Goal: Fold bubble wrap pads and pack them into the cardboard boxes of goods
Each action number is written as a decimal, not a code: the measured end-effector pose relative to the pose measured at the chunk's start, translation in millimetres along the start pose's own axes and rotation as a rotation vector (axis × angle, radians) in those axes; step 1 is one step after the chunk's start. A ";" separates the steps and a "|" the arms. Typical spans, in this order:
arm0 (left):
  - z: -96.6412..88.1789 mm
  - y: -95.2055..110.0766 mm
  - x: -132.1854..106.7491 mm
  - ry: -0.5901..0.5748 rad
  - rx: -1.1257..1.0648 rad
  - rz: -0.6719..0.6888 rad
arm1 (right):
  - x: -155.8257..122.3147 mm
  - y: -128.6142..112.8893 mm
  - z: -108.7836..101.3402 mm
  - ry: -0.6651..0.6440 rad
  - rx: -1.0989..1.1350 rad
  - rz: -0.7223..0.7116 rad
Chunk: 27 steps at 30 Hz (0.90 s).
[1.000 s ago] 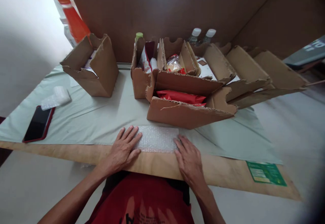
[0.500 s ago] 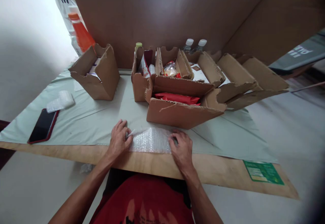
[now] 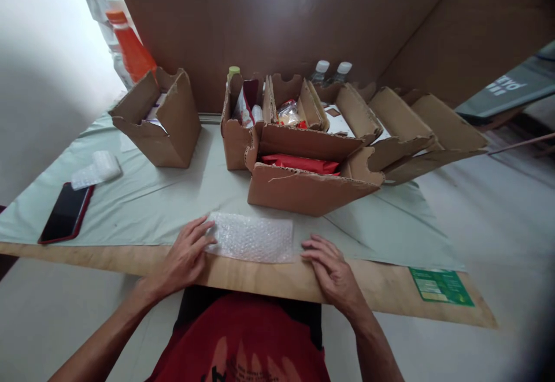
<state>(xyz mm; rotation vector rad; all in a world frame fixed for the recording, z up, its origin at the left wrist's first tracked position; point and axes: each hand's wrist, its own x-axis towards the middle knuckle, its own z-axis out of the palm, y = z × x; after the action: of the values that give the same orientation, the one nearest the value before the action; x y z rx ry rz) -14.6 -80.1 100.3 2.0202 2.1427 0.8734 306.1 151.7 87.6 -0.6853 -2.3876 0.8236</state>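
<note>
A flat sheet of clear bubble wrap [image 3: 252, 237] lies at the near edge of the table, partly on the pale green cloth [image 3: 173, 197]. My left hand [image 3: 184, 255] rests open beside its left end, fingertips touching the wrap. Open too, my right hand [image 3: 332, 269] lies on the wooden table edge [image 3: 269, 281] just right of the wrap, fingers spread and holding nothing.
Right behind the wrap stands an open cardboard box [image 3: 303, 188] with a red packet [image 3: 303, 164] inside. More open boxes [image 3: 158, 119] line the back, some with packets and bottles. A phone [image 3: 65, 213] and a bubble wrap roll [image 3: 93, 169] lie at the left. A green label [image 3: 440, 285] is at the right.
Both hands had gripped the ends of the bubble wrap half a second ago; now they have let go and drawn back toward me, and the sheet lies flat.
</note>
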 end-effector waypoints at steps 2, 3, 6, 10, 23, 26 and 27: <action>-2.0 -1.7 -11.3 0.018 -0.018 -0.061 | -14.0 8.7 -2.1 0.004 -0.071 0.045; -3.6 0.9 -12.2 0.056 -0.031 -0.092 | -16.6 9.0 -2.1 0.033 -0.093 0.059; -2.1 18.0 2.6 0.171 -0.094 -0.122 | -2.2 -10.7 9.8 0.096 -0.134 0.027; 25.0 34.2 27.5 0.093 -0.082 -0.032 | 41.1 -62.1 59.6 -0.082 -0.151 -0.159; 47.2 24.9 11.1 0.097 -0.054 -0.085 | 4.2 1.6 26.8 0.129 -0.424 -0.014; 39.1 24.1 1.1 0.227 0.109 -0.225 | 23.5 -4.7 28.6 0.113 -0.417 -0.017; 35.8 22.8 -2.9 0.235 0.185 -0.284 | 31.3 -7.5 34.2 0.100 -0.422 -0.023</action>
<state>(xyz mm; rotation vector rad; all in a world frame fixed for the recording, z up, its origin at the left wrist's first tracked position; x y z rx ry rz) 21.3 -70.9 79.5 1.6923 2.6442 0.9389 260.0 151.5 78.8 -0.8354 -2.4917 0.2640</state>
